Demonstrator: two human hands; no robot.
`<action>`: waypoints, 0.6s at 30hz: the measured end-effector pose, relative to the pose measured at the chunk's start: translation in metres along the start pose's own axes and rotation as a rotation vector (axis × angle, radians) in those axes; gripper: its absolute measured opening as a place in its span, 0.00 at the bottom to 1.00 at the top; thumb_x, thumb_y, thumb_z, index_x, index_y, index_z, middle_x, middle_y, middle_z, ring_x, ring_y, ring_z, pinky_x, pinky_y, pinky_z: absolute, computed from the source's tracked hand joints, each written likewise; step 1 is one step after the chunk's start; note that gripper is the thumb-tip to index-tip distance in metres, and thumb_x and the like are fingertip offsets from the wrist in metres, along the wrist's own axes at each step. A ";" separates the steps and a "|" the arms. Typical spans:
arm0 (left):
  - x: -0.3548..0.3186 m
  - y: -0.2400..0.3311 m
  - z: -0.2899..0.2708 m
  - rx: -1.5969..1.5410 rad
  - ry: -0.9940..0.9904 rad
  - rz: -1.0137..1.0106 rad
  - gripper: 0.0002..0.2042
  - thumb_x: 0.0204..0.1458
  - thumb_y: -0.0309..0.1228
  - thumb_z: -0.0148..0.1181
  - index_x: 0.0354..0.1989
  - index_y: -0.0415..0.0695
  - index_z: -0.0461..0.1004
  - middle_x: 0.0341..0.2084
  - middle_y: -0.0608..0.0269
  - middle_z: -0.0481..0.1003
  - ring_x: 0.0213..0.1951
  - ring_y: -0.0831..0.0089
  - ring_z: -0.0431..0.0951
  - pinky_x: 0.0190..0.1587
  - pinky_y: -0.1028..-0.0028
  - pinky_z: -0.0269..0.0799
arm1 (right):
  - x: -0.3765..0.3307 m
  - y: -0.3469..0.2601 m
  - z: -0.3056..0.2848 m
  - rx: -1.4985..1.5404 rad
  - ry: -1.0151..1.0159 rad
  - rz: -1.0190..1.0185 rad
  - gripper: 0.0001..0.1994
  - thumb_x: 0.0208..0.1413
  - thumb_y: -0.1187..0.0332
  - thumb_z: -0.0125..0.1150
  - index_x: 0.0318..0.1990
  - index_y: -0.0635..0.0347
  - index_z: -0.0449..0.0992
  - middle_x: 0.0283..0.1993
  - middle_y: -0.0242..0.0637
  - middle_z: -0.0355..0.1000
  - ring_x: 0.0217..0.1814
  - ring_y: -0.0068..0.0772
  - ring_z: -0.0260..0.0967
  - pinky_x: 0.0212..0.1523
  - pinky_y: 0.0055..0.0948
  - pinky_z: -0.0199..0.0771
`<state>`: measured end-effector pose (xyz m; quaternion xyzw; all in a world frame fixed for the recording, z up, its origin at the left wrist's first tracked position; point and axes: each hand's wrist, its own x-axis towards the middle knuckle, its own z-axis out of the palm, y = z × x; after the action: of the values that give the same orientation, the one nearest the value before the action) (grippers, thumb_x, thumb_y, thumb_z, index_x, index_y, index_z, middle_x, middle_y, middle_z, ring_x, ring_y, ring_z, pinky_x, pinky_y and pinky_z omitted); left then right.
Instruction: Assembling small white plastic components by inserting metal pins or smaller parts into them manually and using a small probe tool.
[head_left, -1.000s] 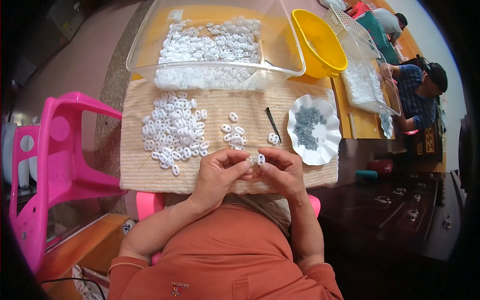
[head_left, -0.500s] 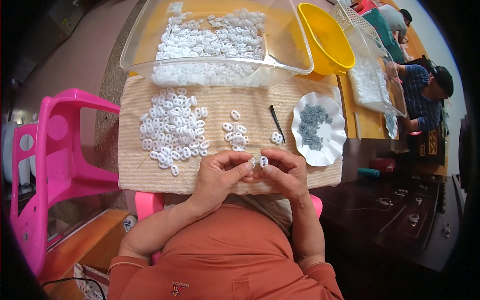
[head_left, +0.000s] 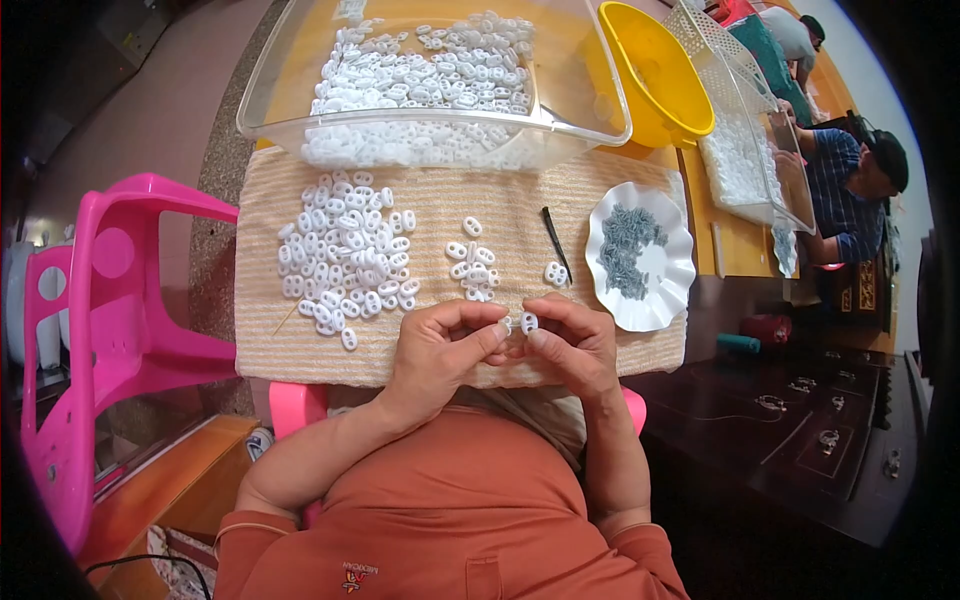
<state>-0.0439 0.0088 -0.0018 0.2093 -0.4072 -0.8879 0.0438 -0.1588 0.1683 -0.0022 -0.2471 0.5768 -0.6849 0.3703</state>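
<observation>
My right hand [head_left: 578,345] pinches a white oval two-hole plastic piece [head_left: 529,322] upright between thumb and fingers. Close beside it, my left hand [head_left: 440,345] is closed in a pinch; a small pale bit shows at its fingertips, too small to name. Just beyond my hands lies a small group of the same white pieces [head_left: 471,226] on the striped cloth [head_left: 440,365]. To the left spreads a larger pile of them [head_left: 345,245]. A white fluted dish [head_left: 672,295] of small grey translucent parts [head_left: 628,250] stands to the right.
A clear bin [head_left: 420,130] of white pieces stands at the far side, beside a yellow basin [head_left: 665,85]. A thin black tool [head_left: 555,245] lies left of the dish. A pink chair [head_left: 150,300] is at the left. Another person [head_left: 850,190] works at the right near a white-filled container [head_left: 740,165].
Both hands keep almost the same pinch and place. The whole view has shifted very slightly; nothing has visibly been let go or taken up.
</observation>
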 end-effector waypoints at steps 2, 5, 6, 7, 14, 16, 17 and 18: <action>0.000 0.001 0.001 -0.002 0.003 0.002 0.10 0.54 0.22 0.59 0.43 0.33 0.75 0.32 0.59 0.78 0.32 0.79 0.77 0.35 0.80 0.76 | 0.000 0.001 -0.001 -0.033 0.006 0.011 0.16 0.54 0.79 0.58 0.51 0.73 0.70 0.46 0.46 0.68 0.42 0.35 0.73 0.43 0.37 0.81; 0.000 0.001 0.002 -0.007 0.036 -0.021 0.09 0.53 0.22 0.60 0.42 0.34 0.75 0.27 0.60 0.76 0.29 0.77 0.76 0.34 0.79 0.76 | -0.001 0.000 0.002 0.003 0.025 0.018 0.16 0.54 0.80 0.57 0.51 0.73 0.70 0.45 0.45 0.69 0.42 0.35 0.73 0.43 0.37 0.81; 0.000 0.001 0.003 0.002 0.033 -0.012 0.09 0.53 0.22 0.60 0.42 0.34 0.75 0.27 0.60 0.77 0.29 0.77 0.76 0.34 0.79 0.76 | -0.001 0.000 0.001 0.003 0.025 0.018 0.16 0.54 0.80 0.57 0.51 0.73 0.70 0.45 0.45 0.69 0.42 0.35 0.73 0.43 0.37 0.81; 0.000 0.001 0.003 0.010 0.030 -0.003 0.09 0.53 0.22 0.60 0.42 0.34 0.75 0.27 0.60 0.77 0.29 0.77 0.76 0.34 0.79 0.76 | 0.000 0.001 0.000 -0.051 0.007 0.011 0.16 0.54 0.81 0.57 0.51 0.74 0.70 0.45 0.45 0.68 0.43 0.35 0.73 0.43 0.37 0.81; 0.000 0.000 0.001 0.022 -0.005 0.008 0.09 0.54 0.21 0.58 0.43 0.33 0.75 0.32 0.58 0.78 0.33 0.78 0.78 0.36 0.80 0.76 | 0.001 0.004 -0.001 -0.139 -0.033 -0.026 0.15 0.54 0.82 0.56 0.50 0.74 0.71 0.45 0.45 0.70 0.44 0.34 0.73 0.44 0.32 0.80; 0.000 -0.001 0.001 0.011 -0.003 -0.008 0.09 0.54 0.21 0.58 0.43 0.33 0.75 0.32 0.58 0.78 0.32 0.78 0.78 0.36 0.80 0.76 | 0.000 0.004 0.001 -0.107 -0.024 -0.012 0.15 0.54 0.81 0.57 0.50 0.73 0.71 0.45 0.45 0.71 0.44 0.34 0.73 0.45 0.31 0.79; 0.000 0.000 0.001 0.011 -0.003 -0.008 0.09 0.54 0.21 0.58 0.43 0.33 0.75 0.32 0.58 0.78 0.32 0.78 0.78 0.36 0.80 0.76 | 0.000 0.003 0.003 -0.074 -0.014 0.002 0.15 0.54 0.81 0.57 0.50 0.73 0.71 0.44 0.45 0.71 0.44 0.33 0.73 0.45 0.30 0.79; 0.000 0.001 0.002 0.013 -0.003 -0.011 0.09 0.54 0.21 0.58 0.43 0.33 0.75 0.32 0.58 0.78 0.32 0.78 0.78 0.36 0.80 0.77 | 0.000 0.003 0.003 -0.074 -0.014 0.001 0.15 0.54 0.81 0.57 0.50 0.73 0.71 0.44 0.45 0.71 0.44 0.33 0.73 0.45 0.30 0.79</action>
<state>-0.0444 0.0094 0.0003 0.2105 -0.4117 -0.8859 0.0369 -0.1554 0.1664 -0.0041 -0.2652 0.5992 -0.6612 0.3654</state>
